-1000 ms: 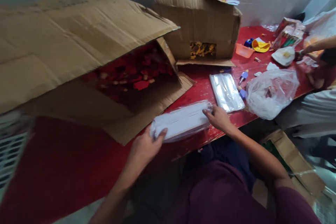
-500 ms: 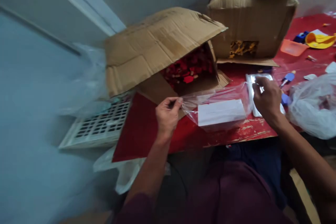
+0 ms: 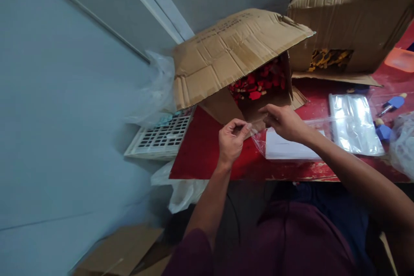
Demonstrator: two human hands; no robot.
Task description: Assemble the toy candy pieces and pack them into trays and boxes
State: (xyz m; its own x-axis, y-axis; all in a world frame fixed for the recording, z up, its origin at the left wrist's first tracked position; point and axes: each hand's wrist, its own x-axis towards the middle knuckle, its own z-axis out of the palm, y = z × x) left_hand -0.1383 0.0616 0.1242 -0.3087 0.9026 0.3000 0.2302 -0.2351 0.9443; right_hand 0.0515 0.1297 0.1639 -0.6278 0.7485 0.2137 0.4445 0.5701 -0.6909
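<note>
My left hand (image 3: pixel 232 140) pinches the edge of a clear plastic bag (image 3: pixel 258 137) between thumb and forefinger. My right hand (image 3: pixel 286 124) is just to its right, fingers curled and close to the same end of the bag; what its fingertips hold, if anything, is unclear. The thin film trails rightward over a white box-like block (image 3: pixel 287 146) on the red table (image 3: pixel 203 146); whether the block is inside the bag or under it cannot be told. Behind both hands, an open cardboard box (image 3: pixel 233 60) on its side holds many small red pieces (image 3: pixel 255 94).
A stack of clear plastic bags (image 3: pixel 355 125) lies at right, beside blue pieces (image 3: pixel 383 131) and a filled translucent bag (image 3: pixel 403 151). Another carton (image 3: pixel 349 21) shows yellow pieces (image 3: pixel 330 59) through a cutout. A white plastic crate (image 3: pixel 161 140) stands left of the table's edge.
My right hand has moved left from the bag's right end to beside my left hand, uncovering the stack of bags. The film is no longer stretched between the hands. My view has shifted left.
</note>
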